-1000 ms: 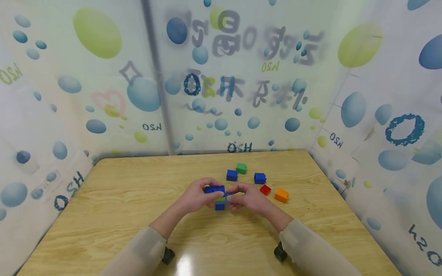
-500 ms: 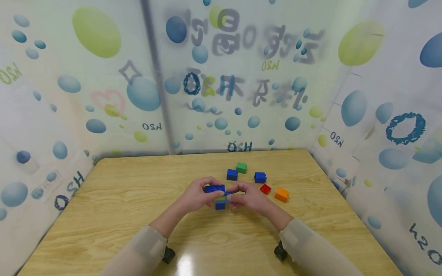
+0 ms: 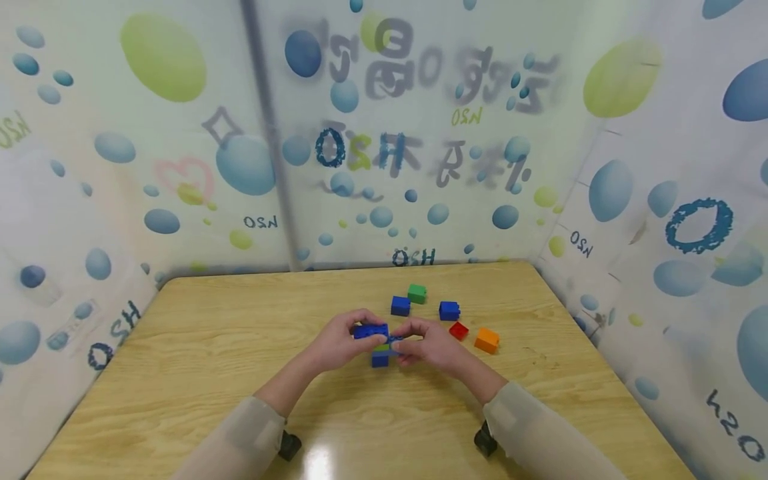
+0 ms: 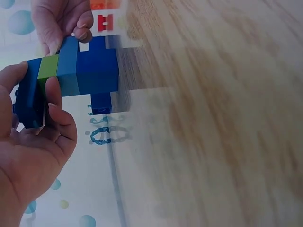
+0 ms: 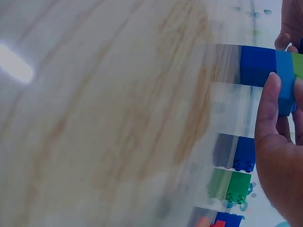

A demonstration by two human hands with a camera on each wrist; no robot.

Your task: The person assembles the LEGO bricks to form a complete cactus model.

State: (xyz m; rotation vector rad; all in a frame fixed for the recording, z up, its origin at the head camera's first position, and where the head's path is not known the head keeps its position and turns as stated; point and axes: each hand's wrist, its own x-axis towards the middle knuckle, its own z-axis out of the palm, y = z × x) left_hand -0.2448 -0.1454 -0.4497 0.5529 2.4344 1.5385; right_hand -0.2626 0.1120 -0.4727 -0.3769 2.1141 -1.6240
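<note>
Near the middle of the surface (image 3: pixel 240 333), a dark-blue top brick (image 3: pixel 370 330) is gripped between the left hand's (image 3: pixel 341 341) closed fingers, its long axis laid left to right, studs up. Beneath it, a lime brick (image 4: pixel 48 67), a light-blue brick (image 4: pixel 68 71) and a blue base brick (image 3: pixel 380 360) are stacked upright. The light-blue brick, projecting rightward, is pinched by the right hand's (image 3: pixel 435 347) fingers. Almost nothing has been shifted since a moment earlier; the stack is probably being steadied or pressed. Farther right, a red brick (image 3: pixel 459 331) and an orange brick (image 3: pixel 487 340) are seen lying loose.

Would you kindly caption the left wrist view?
Left hand and right hand grip a blue and green toy brick stack.
</note>
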